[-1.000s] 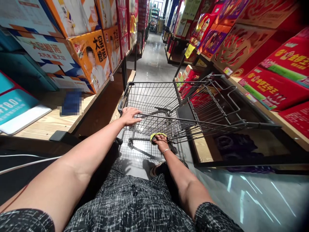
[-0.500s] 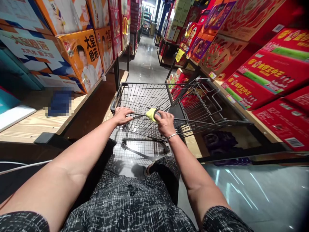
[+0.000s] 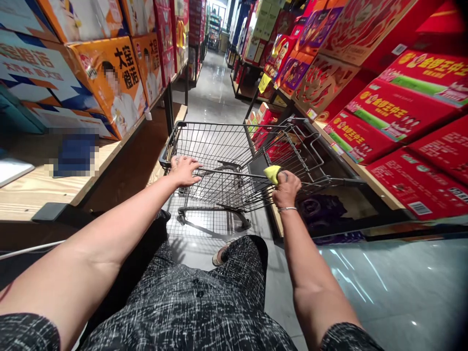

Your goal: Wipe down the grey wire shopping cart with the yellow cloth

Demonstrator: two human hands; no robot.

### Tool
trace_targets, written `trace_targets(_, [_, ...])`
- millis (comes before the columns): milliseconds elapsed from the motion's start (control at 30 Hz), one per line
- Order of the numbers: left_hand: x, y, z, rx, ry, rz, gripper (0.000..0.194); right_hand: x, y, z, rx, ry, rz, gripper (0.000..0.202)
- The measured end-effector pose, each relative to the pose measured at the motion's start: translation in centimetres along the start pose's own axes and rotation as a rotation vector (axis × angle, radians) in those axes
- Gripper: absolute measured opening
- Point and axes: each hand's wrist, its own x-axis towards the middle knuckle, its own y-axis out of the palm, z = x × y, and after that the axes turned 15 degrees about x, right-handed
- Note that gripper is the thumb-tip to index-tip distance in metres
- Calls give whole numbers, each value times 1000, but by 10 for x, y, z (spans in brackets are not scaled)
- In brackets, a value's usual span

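Left hand [image 3: 185, 170]: palm down on the near top rail [image 3: 228, 172] of the cart [image 3: 219, 187], beside the corner. The fingers are extended and spread; the hand is released, not closed round the rail.

Right hand [image 3: 287, 189]: clenched, grasping the cloth [image 3: 272, 174] at the same rail. The yellow part of the cloth projects from the left-hand side of the fist. A thin bracelet [image 3: 287, 209] encircles the wrist.

Cart: a dark wire frame, set crosswise ahead of the body. The basket extends away beyond both hands. The folding rack [image 3: 310, 146] is located beyond the right hand, at the right end. Casters [image 3: 181, 217] stand on the floor [image 3: 215, 92], below and nearer than the left hand.

Left of the left hand: a wooden shelf [image 3: 25, 200] carries orange boxes [image 3: 109, 92], stacked, and a blurred dark blue item [image 3: 76, 152]. A white cable [image 3: 32, 250] runs below the shelf.

Right of the right hand: red boxes [image 3: 395, 114] are stacked on the right shelf [image 3: 376, 185]. Purple packs [image 3: 321, 209] lie low, beneath that shelf. A yellow tag [image 3: 263, 83] hangs beyond the right hand.

Nearer than both hands: one shoe [image 3: 220, 255] rests on the floor, and patterned dark clothing [image 3: 190, 307] covers the body.
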Motion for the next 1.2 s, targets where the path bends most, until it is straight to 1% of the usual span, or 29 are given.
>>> trace_targets(100, [1,-5,-29,-71,116,20,68,-2,34,70,65,-67,31,55])
trace_targets(167, [3,-4,-42,-139,143,28,70,-3,53,116,107,-121,66,52])
trace_targets(200, [4,-3,-46,-158,139,18,68,-3,61,135,132,-150,89,50])
trace_targets(267, [6,1,-45,-171,124,-10,62,-3,72,161,168,-189,129,45])
trace_targets(300, [7,3,-41,-178,124,-18,59,-3,76,166,179,-207,147,41])
trace_targets(333, [9,4,-37,-190,132,-20,58,-2,78,166,186,-230,164,38])
trace_targets(400, [12,6,-26,-227,166,-18,55,-4,78,152,191,-302,195,33])
trace_targets(433, [14,7,-21,-247,185,-18,54,-6,76,138,189,-341,207,32])
trace_targets(500, [18,7,-13,-280,200,-14,50,-12,67,103,161,-378,209,30])
trace_targets(600, [28,7,-5,-320,173,15,42,-27,51,52,88,-309,126,27])
trace_targets(667, [33,7,-3,-349,140,24,37,-38,48,33,65,-237,46,28])
trace_targets(700, [35,6,-3,-363,123,23,34,-44,51,30,68,-200,15,29])
trace_targets(733, [36,6,-3,-373,105,18,32,-51,57,31,79,-161,3,30])
trace_targets(767, [36,5,-4,-379,87,9,31,-58,67,36,94,-121,17,31])
trace_targets(800, [36,5,-5,-379,74,-2,30,-66,78,44,110,-81,65,32])
trace_targets(867, [34,3,-8,-374,66,-18,29,-85,105,65,149,-14,254,34])
trace_targets(933, [30,1,-10,-370,80,-26,30,-108,129,86,196,8,451,35])
trace_targets(967, [29,1,-11,-369,86,-28,29,-119,139,94,221,2,518,35])
trace_targets(1000, [27,0,-12,-367,87,-28,28,-130,146,101,243,-8,557,33])
trace_targets(1033, [25,0,-12,-365,82,-29,27,-139,151,105,259,-18,573,31])
trace_targets(1100, [23,1,-13,-359,67,-33,25,-150,153,107,276,-28,579,26])
trace_targets(1200, [21,3,-12,-361,74,-54,24,-147,143,96,278,-49,566,24])
